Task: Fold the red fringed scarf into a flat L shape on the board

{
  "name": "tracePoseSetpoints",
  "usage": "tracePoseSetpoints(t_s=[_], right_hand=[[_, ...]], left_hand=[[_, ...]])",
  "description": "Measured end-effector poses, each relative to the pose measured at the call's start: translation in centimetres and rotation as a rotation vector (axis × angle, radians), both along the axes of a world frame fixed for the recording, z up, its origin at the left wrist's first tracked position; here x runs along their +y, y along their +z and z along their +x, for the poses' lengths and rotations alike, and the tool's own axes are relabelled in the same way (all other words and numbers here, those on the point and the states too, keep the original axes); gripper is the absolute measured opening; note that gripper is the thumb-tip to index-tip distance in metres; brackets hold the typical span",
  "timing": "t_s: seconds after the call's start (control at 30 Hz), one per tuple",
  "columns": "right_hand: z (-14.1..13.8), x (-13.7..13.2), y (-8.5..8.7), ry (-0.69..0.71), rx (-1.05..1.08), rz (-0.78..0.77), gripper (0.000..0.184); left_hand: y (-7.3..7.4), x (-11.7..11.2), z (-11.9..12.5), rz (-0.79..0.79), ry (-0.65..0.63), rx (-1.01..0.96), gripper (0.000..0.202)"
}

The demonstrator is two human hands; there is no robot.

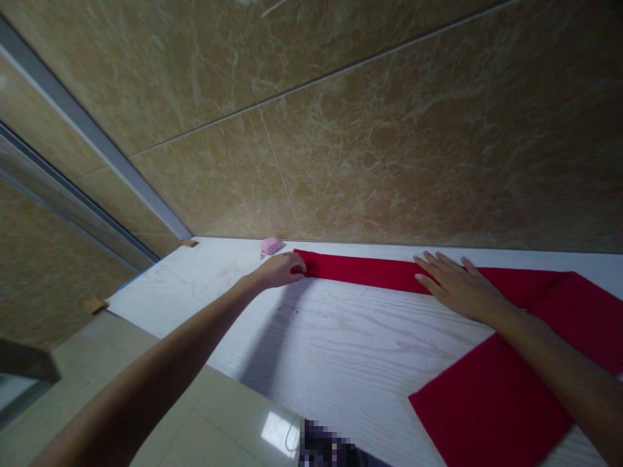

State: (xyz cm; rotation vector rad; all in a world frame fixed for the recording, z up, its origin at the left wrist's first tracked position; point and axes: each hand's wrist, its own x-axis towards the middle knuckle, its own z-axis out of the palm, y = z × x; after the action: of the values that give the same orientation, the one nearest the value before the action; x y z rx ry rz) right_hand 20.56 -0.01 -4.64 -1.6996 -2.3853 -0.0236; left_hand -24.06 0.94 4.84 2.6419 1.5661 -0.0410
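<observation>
A long red cloth [360,270] lies on the white wood-grain table, its left part folded into a narrow strip along the wall side. My left hand [285,269] has its fingers closed on the strip's left end. Farther right, my right hand [455,285] rests on the strip with its fingers spread, palm down. Beyond that hand the cloth widens, and a broad red section [491,408] hangs toward the near edge under my right forearm. The forearm hides part of the cloth.
A small pink pouch-like item [271,246] sits on the table [350,324] just beyond my left hand, close to the wall. A brown marbled tile wall [370,149] runs along the table's back edge. Tiled floor [209,415] shows at the lower left.
</observation>
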Motion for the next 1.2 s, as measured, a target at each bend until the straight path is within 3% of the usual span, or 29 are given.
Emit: tracePoseSetpoints(t_s=[0.37, 0.87, 1.03, 1.2], right_hand=[[0.5, 0.4, -0.8, 0.016, 0.004, 0.013, 0.075], [0.0, -0.1, 0.4, -0.017, 0.008, -0.05, 0.076], [-0.2, -0.2, 0.5, -0.011, -0.011, -0.036, 0.075], [-0.2, -0.4, 0.6, -0.009, -0.03, -0.025, 0.074]], left_hand=[[-0.1, 1.9, 0.1, -0.01, -0.053, 0.051, 0.02], [1.6, 2.1, -3.8, -0.004, 0.002, 0.11, 0.02], [2.4, 1.8, -3.5, -0.001, 0.005, 0.156, 0.018], [1.6, 1.9, -1.9, -0.012, -0.052, 0.103, 0.02]])
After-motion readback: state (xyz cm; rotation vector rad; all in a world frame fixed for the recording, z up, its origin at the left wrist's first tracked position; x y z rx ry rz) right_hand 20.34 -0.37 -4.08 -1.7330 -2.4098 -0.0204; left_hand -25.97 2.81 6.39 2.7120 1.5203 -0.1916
